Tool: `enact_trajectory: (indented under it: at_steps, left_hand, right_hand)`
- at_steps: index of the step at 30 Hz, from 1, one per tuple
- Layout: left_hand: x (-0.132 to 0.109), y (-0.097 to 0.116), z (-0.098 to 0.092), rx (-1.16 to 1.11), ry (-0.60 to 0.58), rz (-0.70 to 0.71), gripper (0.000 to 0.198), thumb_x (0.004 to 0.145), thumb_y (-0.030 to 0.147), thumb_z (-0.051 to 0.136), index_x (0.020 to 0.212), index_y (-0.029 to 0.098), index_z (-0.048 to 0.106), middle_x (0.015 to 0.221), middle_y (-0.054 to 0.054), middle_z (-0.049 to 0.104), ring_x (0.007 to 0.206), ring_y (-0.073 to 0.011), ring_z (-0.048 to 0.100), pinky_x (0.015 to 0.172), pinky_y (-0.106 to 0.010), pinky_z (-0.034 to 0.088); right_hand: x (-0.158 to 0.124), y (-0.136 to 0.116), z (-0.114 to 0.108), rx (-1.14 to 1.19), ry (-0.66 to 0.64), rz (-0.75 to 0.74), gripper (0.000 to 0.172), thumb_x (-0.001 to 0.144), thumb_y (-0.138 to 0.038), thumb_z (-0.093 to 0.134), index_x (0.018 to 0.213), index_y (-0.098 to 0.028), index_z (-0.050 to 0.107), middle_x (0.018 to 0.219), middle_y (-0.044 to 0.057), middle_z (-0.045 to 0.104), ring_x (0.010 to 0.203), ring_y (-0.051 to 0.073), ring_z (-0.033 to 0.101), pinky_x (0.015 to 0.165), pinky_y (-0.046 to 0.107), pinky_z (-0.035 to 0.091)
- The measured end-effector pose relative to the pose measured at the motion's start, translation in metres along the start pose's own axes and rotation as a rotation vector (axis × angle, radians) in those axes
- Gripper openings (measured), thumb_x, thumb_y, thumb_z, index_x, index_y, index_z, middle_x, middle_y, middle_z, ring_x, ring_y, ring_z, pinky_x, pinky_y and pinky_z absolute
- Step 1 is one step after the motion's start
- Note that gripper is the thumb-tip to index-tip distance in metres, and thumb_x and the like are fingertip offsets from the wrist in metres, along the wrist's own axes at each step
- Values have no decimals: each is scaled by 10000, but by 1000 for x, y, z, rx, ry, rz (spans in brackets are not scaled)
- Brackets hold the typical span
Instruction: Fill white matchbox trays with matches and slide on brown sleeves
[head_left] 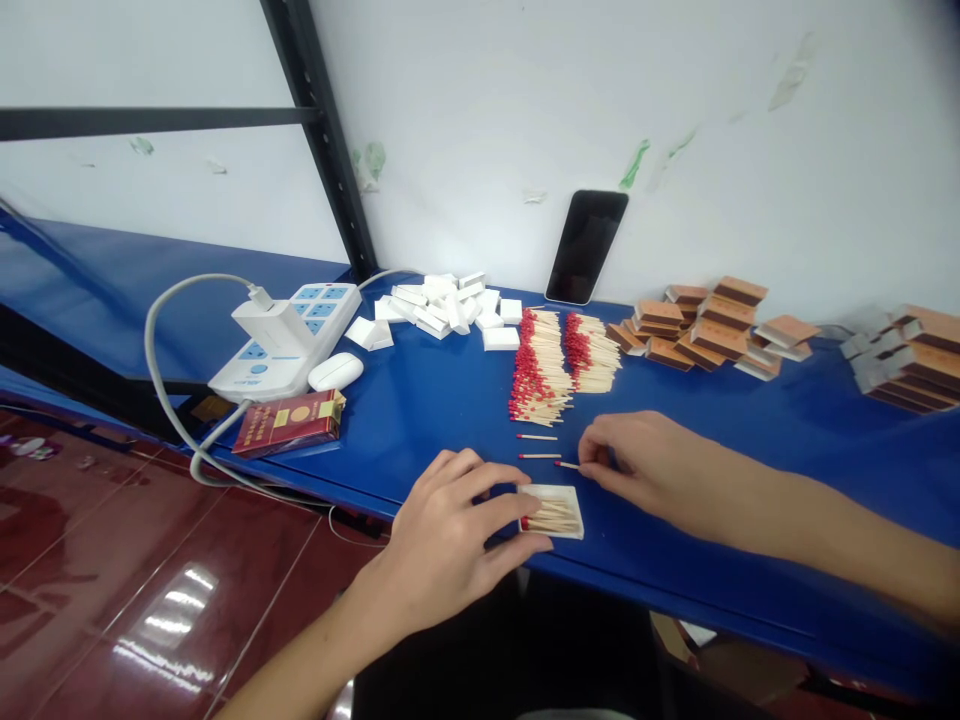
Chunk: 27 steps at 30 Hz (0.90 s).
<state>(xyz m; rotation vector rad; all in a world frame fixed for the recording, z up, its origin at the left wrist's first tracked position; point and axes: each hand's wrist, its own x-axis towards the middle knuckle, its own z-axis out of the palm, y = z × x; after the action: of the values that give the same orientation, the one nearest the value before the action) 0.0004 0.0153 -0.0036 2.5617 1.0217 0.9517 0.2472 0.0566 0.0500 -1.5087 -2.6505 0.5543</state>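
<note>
My left hand [469, 525] is closed around a small white matchbox tray [574, 495] at the table's front edge, its fingers on the tray's left end. Several matches [555, 515] lie inside the tray, some of their heads covered by my fingers. Just beyond the tray, my right hand [630, 460] pinches the plain end of a single match [568, 465], whose red head points left. Two loose matches [538, 456] lie on the blue surface near it. Farther back are two piles of red-headed matches [544, 365], one larger than the other.
White trays [450, 305] are heaped at the back, left of the matches. Orange-brown matchbox sleeves [705, 325] are stacked at the right. A phone [587, 245] leans against the wall. A power strip [289, 340], a white case [335, 372] and a red pack [289, 422] lie left.
</note>
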Motion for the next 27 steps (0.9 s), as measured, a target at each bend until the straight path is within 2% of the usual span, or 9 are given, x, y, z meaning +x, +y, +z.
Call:
enact_trajectory:
  at_steps: [4, 8, 11, 19, 23, 27]
  left_hand:
    - [-2, -1, 0, 49, -17, 33, 174, 935, 387, 644, 1017, 244, 698, 1122, -22, 698, 849, -198, 566, 763, -361, 400]
    - [-1, 0, 0, 57, -30, 30, 211, 933, 388, 648, 1084, 241, 666, 1120, -19, 695, 869, -201, 563, 787, -368, 401]
    - [-1, 0, 0, 41, -30, 19, 251, 921, 391, 667, 1118, 236, 648, 1110, -15, 705, 875, -199, 567, 788, -363, 403]
    - [-1, -1, 1, 7, -5, 24, 249, 904, 375, 692, 1093, 220, 641, 1080, -7, 721, 854, -191, 572, 766, -351, 402]
    - [-1, -1, 1, 7, -5, 12, 268, 895, 385, 703, 1100, 227, 634, 1086, 1, 723, 855, -191, 578, 768, -353, 402]
    - [1, 0, 1, -9, -11, -27, 294, 878, 388, 723, 1086, 218, 606, 1059, 8, 727, 838, -192, 577, 767, -357, 405]
  right_hand:
    - [0, -8, 0, -28, 34, -20, 162, 917, -200, 525, 762, -223, 563, 775, 7, 646, 670, 157, 595, 577, 273, 427]
    - [7, -17, 1, -87, 113, -133, 141, 969, -208, 471, 852, -212, 548, 873, 21, 641, 724, 161, 598, 613, 285, 419]
    - [14, -18, 5, -155, 113, -196, 166, 991, -198, 445, 861, -193, 548, 904, 38, 632, 705, 158, 588, 604, 290, 404]
    - [22, -14, 12, -168, 68, -156, 173, 1009, -200, 428, 874, -185, 536, 911, 47, 625, 755, 169, 597, 654, 290, 421]
    - [25, -16, 8, -210, 18, -188, 166, 993, -178, 448, 847, -184, 526, 877, 42, 621, 700, 156, 574, 613, 277, 406]
    - [28, -16, 9, -267, 81, -170, 123, 987, -182, 456, 893, -170, 535, 897, 48, 620, 697, 159, 583, 585, 281, 392]
